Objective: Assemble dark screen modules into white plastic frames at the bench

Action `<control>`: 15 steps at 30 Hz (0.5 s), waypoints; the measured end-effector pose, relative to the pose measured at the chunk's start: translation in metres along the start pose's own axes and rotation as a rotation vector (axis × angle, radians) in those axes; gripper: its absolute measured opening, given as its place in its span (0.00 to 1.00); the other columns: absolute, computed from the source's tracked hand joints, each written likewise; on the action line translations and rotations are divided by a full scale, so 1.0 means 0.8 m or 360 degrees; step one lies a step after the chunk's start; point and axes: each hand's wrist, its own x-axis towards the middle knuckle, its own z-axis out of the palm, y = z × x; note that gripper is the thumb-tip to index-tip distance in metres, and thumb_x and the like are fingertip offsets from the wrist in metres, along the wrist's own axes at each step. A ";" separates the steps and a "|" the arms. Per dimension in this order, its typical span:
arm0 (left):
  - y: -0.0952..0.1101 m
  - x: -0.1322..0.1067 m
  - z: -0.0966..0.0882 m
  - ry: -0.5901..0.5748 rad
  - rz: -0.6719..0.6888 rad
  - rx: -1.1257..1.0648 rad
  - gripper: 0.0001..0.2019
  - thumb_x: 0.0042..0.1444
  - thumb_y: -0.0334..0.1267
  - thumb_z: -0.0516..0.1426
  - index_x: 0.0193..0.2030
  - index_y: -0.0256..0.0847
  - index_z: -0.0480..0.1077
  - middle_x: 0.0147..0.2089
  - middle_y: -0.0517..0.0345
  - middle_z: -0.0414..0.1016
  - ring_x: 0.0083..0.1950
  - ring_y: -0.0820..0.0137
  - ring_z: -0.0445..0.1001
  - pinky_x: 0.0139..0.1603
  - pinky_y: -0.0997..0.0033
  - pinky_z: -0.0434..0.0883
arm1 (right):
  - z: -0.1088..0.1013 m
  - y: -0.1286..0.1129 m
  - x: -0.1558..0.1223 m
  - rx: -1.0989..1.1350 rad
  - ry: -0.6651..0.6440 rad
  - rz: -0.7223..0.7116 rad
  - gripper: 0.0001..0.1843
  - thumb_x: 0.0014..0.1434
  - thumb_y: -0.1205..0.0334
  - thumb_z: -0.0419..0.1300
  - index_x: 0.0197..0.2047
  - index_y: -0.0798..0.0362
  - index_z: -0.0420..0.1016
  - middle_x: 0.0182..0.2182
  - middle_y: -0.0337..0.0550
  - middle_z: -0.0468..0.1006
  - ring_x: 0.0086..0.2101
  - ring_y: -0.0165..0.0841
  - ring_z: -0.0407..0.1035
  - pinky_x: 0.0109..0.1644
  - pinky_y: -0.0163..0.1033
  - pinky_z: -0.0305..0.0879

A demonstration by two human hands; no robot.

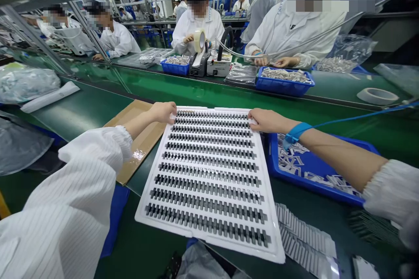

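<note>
A white plastic tray (209, 166) fills the middle of the view, its near edge jutting past the bench edge toward me. Rows of small dark metallic parts (209, 188) sit in its slots. My left hand (163, 112) grips the tray's far left corner, fingers closed on the rim. At the far right corner my right hand (266, 120) is closed on the rim too, a blue wrist strap (297, 133) with a cord on that arm. The fingertips of both hands are partly hidden by the tray's edge.
Beside the tray on the left lies brown cardboard (140, 157). A blue bin (322, 187) with small white pieces stands under my right forearm, and strips of grey-white parts (303, 237) lie nearer. Beyond a green divider (196, 91), several people in white work around blue baskets (284, 85).
</note>
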 end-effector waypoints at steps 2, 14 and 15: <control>0.000 -0.001 -0.003 0.0022 -0.0012 0.0033 0.16 0.52 0.46 0.58 0.44 0.40 0.72 0.57 0.54 0.67 0.47 0.64 0.72 0.45 0.63 0.69 | 0.001 -0.002 -0.001 -0.0016 -0.0004 0.0017 0.11 0.52 0.61 0.55 0.40 0.55 0.66 0.39 0.51 0.73 0.34 0.39 0.69 0.34 0.38 0.60; -0.002 0.000 -0.013 -0.0015 -0.0026 0.0126 0.16 0.48 0.49 0.56 0.41 0.46 0.75 0.57 0.64 0.69 0.47 0.65 0.72 0.40 0.77 0.65 | 0.000 -0.001 0.000 0.0031 -0.0080 0.0031 0.12 0.54 0.59 0.53 0.41 0.55 0.62 0.39 0.52 0.71 0.33 0.39 0.67 0.32 0.38 0.56; -0.002 0.000 -0.013 -0.0020 -0.0030 0.0124 0.16 0.48 0.50 0.56 0.41 0.46 0.75 0.56 0.64 0.69 0.47 0.65 0.72 0.41 0.76 0.64 | 0.000 -0.001 0.001 0.0034 -0.0081 0.0033 0.12 0.54 0.59 0.53 0.41 0.55 0.62 0.39 0.52 0.71 0.33 0.39 0.67 0.32 0.39 0.56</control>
